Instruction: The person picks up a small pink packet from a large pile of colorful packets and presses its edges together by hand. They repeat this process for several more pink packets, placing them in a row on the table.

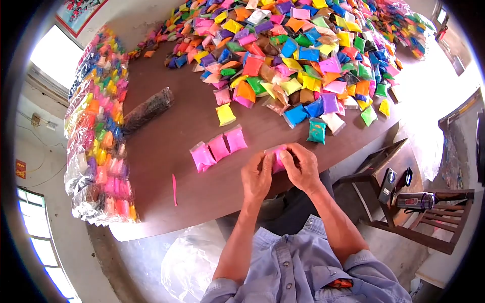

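Both of my hands hold one small clear packet with bright pink filling point(278, 160) at the front edge of the table. My left hand point(257, 174) grips its left side, the thumb pressed along it. On the other side, my right hand point(301, 166) pinches it with thumb and bent fingers. Part of the packet is hidden behind the fingers. Just left of my hands, a row of three pink packets point(219, 148) lies on the brown table point(166, 151). Farther left is a thin pink plastic tool point(175, 190), knife-like in shape.
A large heap of multicoloured packets point(303, 55) covers the table's far side. Bagged packets point(103, 131) are stacked along the left edge, beside a dark wrapped roll point(148, 109). At right, a wooden chair point(439, 219) carries a metal flask point(415, 200) and a phone point(388, 185).
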A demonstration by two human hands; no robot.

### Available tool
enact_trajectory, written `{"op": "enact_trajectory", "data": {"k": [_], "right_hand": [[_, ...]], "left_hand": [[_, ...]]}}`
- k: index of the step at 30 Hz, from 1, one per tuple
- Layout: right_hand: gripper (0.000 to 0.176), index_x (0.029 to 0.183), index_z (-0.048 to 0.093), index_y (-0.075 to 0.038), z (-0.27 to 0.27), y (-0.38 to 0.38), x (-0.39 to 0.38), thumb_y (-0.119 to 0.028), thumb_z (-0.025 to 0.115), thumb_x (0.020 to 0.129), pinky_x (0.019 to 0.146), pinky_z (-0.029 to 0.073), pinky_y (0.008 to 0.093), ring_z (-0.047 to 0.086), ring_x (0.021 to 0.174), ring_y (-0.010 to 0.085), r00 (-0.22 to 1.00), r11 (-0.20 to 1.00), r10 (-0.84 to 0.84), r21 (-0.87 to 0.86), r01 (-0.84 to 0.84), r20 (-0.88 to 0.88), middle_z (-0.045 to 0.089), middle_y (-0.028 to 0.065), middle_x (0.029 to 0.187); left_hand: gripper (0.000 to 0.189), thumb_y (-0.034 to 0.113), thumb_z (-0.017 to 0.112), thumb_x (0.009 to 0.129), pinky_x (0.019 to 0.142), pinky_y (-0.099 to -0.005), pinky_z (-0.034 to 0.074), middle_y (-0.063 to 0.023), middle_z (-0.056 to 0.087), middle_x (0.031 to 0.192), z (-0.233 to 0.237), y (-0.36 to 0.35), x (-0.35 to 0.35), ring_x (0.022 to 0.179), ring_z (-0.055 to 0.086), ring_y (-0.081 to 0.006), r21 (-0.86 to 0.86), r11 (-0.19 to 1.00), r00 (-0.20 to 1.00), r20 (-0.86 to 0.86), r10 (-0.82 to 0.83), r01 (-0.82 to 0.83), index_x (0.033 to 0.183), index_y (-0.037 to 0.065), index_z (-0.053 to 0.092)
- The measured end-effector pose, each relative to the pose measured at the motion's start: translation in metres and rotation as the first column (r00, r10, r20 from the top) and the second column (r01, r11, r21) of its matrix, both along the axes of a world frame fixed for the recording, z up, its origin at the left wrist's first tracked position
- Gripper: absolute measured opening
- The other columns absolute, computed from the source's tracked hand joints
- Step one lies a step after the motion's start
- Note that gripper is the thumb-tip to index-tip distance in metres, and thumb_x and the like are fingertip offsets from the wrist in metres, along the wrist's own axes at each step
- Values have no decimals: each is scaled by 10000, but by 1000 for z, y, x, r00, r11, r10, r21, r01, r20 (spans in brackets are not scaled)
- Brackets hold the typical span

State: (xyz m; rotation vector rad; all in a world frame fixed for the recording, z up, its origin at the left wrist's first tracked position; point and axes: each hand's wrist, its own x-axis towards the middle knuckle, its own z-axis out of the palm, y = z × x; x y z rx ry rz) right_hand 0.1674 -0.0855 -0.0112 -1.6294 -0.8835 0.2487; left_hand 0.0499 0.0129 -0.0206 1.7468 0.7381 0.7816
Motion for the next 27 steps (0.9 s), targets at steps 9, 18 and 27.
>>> {"op": "enact_trajectory", "data": {"k": [9, 18, 27], "right_hand": [[151, 1053, 721, 9, -8, -2, 4, -128, 687, 1001, 628, 482, 321, 618, 682, 202, 999, 998, -41, 49, 43, -35, 676, 115, 842], [140, 1075, 716, 13, -2, -1, 2, -104, 678, 1008, 642, 482, 306, 620, 712, 179, 999, 999, 20, 35, -19, -36, 673, 108, 846], [157, 1083, 717, 17, -10, -2, 6, -120, 676, 1018, 650, 485, 290, 618, 728, 147, 998, 996, -13, 86, 18, -61, 681, 100, 859]], "left_hand": [[280, 252, 713, 1019, 647, -344, 490, -148, 636, 767, 20, -5, 6, 682, 570, -170, 99, 994, 998, -26, -53, 55, 987, -25, 693], [244, 238, 716, 1008, 661, -397, 501, -190, 665, 808, 6, -3, 6, 686, 615, -289, 75, 997, 1000, 3, -20, 20, 1020, -6, 706], [297, 265, 717, 1009, 640, -428, 491, -237, 637, 798, 9, -6, 8, 685, 601, -401, 198, 978, 998, -40, -57, 64, 921, -14, 668]]}}
